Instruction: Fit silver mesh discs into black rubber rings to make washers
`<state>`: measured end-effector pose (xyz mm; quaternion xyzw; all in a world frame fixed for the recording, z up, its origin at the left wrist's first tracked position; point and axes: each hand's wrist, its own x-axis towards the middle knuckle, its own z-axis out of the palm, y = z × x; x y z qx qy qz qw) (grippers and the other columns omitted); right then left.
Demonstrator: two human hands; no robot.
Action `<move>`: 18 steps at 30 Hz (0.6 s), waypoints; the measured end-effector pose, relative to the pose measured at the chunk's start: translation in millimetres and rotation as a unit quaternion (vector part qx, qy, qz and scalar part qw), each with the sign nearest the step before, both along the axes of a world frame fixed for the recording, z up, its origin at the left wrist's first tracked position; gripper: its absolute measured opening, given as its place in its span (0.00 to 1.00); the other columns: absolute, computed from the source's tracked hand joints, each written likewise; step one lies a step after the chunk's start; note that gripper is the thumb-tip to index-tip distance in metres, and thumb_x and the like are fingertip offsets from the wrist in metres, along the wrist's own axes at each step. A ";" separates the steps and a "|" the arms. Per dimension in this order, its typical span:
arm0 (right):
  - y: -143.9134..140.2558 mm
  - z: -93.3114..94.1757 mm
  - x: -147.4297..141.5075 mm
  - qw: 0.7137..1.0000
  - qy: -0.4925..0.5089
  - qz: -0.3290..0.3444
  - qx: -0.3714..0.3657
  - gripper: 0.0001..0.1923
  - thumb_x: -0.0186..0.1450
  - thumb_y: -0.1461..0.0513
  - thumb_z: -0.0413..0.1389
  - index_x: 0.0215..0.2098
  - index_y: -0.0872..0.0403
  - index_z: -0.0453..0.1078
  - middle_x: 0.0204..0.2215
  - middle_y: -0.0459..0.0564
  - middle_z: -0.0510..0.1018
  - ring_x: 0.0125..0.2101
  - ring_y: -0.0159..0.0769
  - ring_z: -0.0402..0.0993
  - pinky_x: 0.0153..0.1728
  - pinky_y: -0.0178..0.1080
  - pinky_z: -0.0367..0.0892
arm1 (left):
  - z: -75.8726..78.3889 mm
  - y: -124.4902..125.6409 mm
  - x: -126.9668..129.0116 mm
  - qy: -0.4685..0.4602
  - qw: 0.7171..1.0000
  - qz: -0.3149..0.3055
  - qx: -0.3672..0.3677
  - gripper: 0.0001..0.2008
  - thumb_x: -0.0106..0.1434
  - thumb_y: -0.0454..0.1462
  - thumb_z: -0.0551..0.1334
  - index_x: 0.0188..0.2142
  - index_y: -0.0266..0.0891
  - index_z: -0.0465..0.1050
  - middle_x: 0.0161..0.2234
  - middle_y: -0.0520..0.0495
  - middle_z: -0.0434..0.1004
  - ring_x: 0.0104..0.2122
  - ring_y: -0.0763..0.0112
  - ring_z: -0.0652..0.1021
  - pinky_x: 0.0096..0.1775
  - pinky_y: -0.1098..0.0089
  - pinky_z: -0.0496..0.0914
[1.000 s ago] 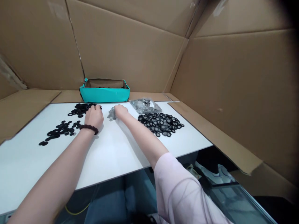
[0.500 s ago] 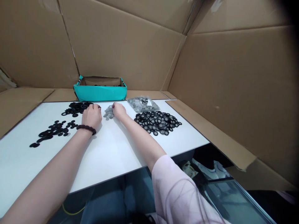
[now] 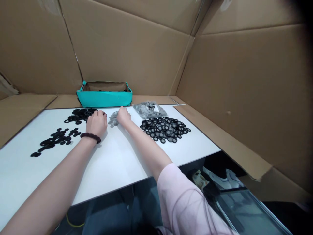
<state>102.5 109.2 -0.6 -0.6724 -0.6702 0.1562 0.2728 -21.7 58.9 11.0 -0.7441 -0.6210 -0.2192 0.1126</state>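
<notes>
My left hand (image 3: 97,124), with a dark beaded bracelet (image 3: 91,136) at the wrist, is closed by the near right edge of a pile of black rings (image 3: 81,115). A small black round piece shows at its fingertips. Just to the right lies a small heap of translucent grey discs (image 3: 113,119). My right hand (image 3: 124,116) is at the right side of that heap, its fingers bent together; whatever is between them is hidden. Loose black discs (image 3: 57,137) are scattered nearer on the left.
A large pile of black rings with grey centres (image 3: 166,129) lies on the right of the white table (image 3: 114,166). Behind it is a clear plastic bag (image 3: 149,110) of grey discs. A turquoise-fronted box (image 3: 105,99) stands at the back, and cardboard walls (image 3: 137,49) enclose the table.
My right hand has shifted slightly and turned, its fingers drawn up at the heap of grey discs. The left hand stays nearly in place. The view has shifted a little.
</notes>
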 end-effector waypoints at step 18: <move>-74.9 -4.2 31.4 0.988 -0.003 0.097 0.116 0.15 0.61 0.72 0.40 0.42 0.56 0.60 0.44 0.57 0.68 0.45 0.37 0.67 0.46 0.38 0.62 | 0.2 -10.0 9.5 -0.167 0.985 -0.048 -0.016 0.14 0.60 0.36 0.51 0.44 0.37 0.64 0.38 0.38 0.73 0.39 0.58 0.75 0.39 0.63 0.67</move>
